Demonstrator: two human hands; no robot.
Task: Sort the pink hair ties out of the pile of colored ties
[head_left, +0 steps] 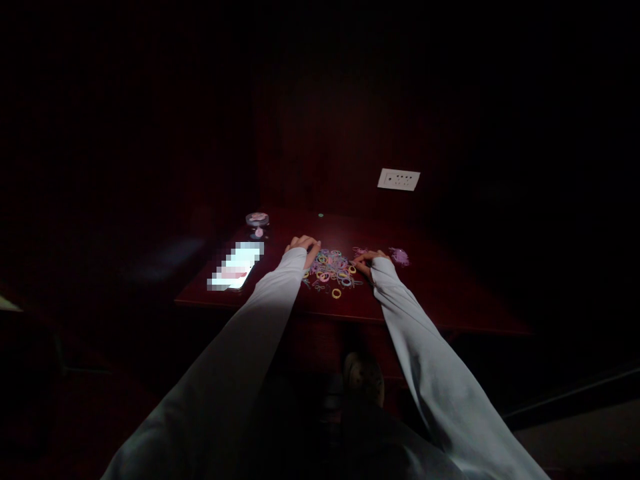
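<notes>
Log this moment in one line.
colored bands: heaped; left hand: at heap's left; right hand: at heap's right; phone: lit; jar: beyond phone

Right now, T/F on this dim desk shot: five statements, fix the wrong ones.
1. The left hand is at the left side of the multicoloured pile of small loops. True.
2. The round lidded jar stands beyond the bright rectangular screen. True.
3. The pile lies left of the screen. False: it lies to the right.
4. The white rectangular wall socket is above the dark red table. True.
5. Both hands are left of the pile. False: the right hand is at its right side.
</notes>
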